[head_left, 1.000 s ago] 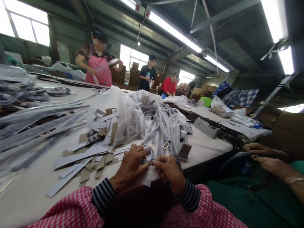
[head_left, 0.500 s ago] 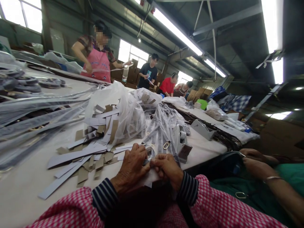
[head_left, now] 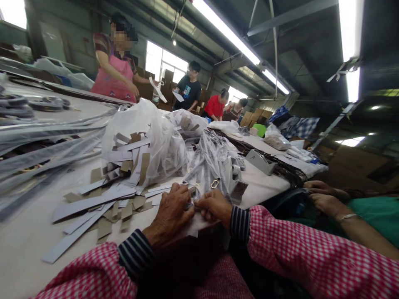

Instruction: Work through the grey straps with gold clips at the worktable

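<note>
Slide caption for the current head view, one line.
Left hand and right hand work close together at the edge of a worktable, near loose cardboard strips and a translucent plastic bag.

A factory workshop: strip lights (head_left: 227, 32) hang above a long worktop (head_left: 18, 257), workers (head_left: 112, 81) stand along it, cardboard boxes (head_left: 257, 115) beyond it.

We hold small greyish, clear-wrapped piece (head_left: 193, 192) near edge of surface (head_left: 263, 187); rounded, shiny, mostly hidden, full shape unclear to us. Just beyond it, crumpled clear plastic sleeves (head_left: 205, 162) lie heaped, oval metal ring (head_left: 215, 183) showing against them, tilted.
</note>
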Demonstrator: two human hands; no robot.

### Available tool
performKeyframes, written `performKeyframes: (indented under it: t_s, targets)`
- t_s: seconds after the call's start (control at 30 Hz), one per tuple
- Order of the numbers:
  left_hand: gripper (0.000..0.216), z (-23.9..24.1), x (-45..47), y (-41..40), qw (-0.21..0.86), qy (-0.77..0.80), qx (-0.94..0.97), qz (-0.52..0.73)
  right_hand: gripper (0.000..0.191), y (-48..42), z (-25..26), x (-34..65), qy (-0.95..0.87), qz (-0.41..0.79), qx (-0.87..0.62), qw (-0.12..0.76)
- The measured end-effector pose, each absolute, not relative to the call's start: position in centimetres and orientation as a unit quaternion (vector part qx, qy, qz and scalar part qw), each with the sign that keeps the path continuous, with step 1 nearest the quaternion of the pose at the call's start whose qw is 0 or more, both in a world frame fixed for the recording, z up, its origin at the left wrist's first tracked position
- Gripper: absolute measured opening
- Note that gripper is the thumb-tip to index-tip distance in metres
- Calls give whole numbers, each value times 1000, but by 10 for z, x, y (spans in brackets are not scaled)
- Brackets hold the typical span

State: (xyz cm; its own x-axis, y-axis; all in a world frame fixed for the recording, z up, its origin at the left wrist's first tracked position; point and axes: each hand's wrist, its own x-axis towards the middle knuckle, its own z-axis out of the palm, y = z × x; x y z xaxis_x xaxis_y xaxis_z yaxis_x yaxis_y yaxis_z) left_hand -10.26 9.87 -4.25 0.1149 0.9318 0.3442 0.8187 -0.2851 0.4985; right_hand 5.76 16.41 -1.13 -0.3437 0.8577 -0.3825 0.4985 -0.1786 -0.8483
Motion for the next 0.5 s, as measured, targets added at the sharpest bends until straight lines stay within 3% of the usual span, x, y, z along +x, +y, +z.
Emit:
performKeyframes:
  t_s: [0.3, 0.5]
  targets:
    - [12, -45, -108, 101, 117, 575, 738, 333, 36, 181, -21, 76, -714, 515, -463, 99]
    - [13, -46, -111, 100, 133, 548, 745, 357, 35, 181, -25, 83, -774, 459, -415, 133]
